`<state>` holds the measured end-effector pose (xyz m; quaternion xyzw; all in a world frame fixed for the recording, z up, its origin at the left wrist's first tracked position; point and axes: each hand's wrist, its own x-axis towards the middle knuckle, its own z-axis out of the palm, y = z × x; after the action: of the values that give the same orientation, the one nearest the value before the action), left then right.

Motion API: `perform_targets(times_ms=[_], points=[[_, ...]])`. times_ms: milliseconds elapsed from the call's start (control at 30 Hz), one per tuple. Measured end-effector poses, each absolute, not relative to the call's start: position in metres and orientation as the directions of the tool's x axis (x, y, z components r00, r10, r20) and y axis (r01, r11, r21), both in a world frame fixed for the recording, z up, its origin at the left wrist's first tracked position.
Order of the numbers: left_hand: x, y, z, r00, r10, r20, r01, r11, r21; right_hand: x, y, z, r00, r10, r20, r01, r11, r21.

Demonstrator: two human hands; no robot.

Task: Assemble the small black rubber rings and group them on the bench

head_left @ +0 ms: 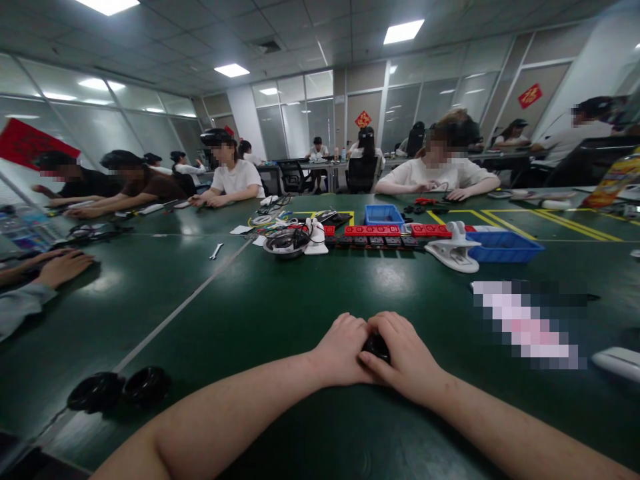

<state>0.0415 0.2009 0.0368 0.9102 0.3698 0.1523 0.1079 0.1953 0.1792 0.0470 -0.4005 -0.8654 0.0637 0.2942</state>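
Observation:
Both of my hands meet over the green table in front of me. Between them is a glossy, round black object [377,347], mostly covered by my fingers, so its exact kind cannot be told. My left hand [345,348] is closed against its left side, fingertips hidden. My right hand [401,353] curls over its top and right, thumb stretched across the near side. Two ring-like glossy black objects, a left one [96,392] and a right one [147,386], lie side by side near the table's left front.
A small wrench [217,251] lies to the left. Ahead are a metal bowl [285,245] with cables, red-and-black strips [373,231], a white clamp [455,250] and a blue tray [505,248]. A blurred-out flat item [530,327] is at right. Another person's hands [65,267] rest at left.

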Motion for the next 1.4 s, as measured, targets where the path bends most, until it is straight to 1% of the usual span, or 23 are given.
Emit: perform_targets(times_ms=[167,267,433,600,700,800,933,1000,1067,1133,1267,1400], points=[[0.043,0.201,0.034,0.685,0.699,0.206,0.639,-0.712,0.290,0.193,0.179,0.048,-0.472,0.770,0.430,0.718,0.619,-0.320],[0.043,0.201,0.036,0.674,0.714,0.187,0.660,-0.697,0.281,0.191,0.179,0.048,-0.466,0.786,0.406,0.740,0.598,-0.309],[0.043,0.202,0.039,0.682,0.712,0.168,0.652,-0.696,0.301,0.191,0.179,0.050,-0.480,0.785,0.392,0.731,0.605,-0.316],[0.038,0.210,0.040,0.745,0.646,0.168,0.568,-0.746,0.349,0.194,0.177,0.053,-0.532,0.722,0.442,0.641,0.685,-0.347],[0.034,0.215,0.038,0.791,0.591,0.159,0.512,-0.781,0.358,0.195,0.175,0.055,-0.592,0.635,0.496,0.529,0.771,-0.355],[0.033,0.219,0.038,0.821,0.548,0.161,0.473,-0.810,0.345,0.196,0.172,0.057,-0.652,0.547,0.525,0.431,0.837,-0.337],[0.033,0.219,0.039,0.837,0.527,0.148,0.461,-0.824,0.329,0.196,0.169,0.060,-0.682,0.526,0.508,0.412,0.850,-0.327],[0.033,0.218,0.040,0.834,0.535,0.132,0.469,-0.815,0.339,0.196,0.169,0.060,-0.676,0.522,0.519,0.412,0.853,-0.321],[0.033,0.216,0.041,0.817,0.562,0.132,0.488,-0.795,0.361,0.196,0.171,0.059,-0.646,0.540,0.539,0.434,0.841,-0.322],[0.033,0.214,0.041,0.785,0.600,0.153,0.520,-0.773,0.365,0.197,0.173,0.057,-0.597,0.587,0.546,0.484,0.807,-0.339],[0.034,0.209,0.040,0.727,0.658,0.197,0.593,-0.746,0.302,0.196,0.177,0.052,-0.528,0.690,0.495,0.590,0.717,-0.371],[0.037,0.205,0.038,0.705,0.680,0.203,0.630,-0.731,0.261,0.194,0.178,0.050,-0.520,0.731,0.442,0.638,0.676,-0.368]])
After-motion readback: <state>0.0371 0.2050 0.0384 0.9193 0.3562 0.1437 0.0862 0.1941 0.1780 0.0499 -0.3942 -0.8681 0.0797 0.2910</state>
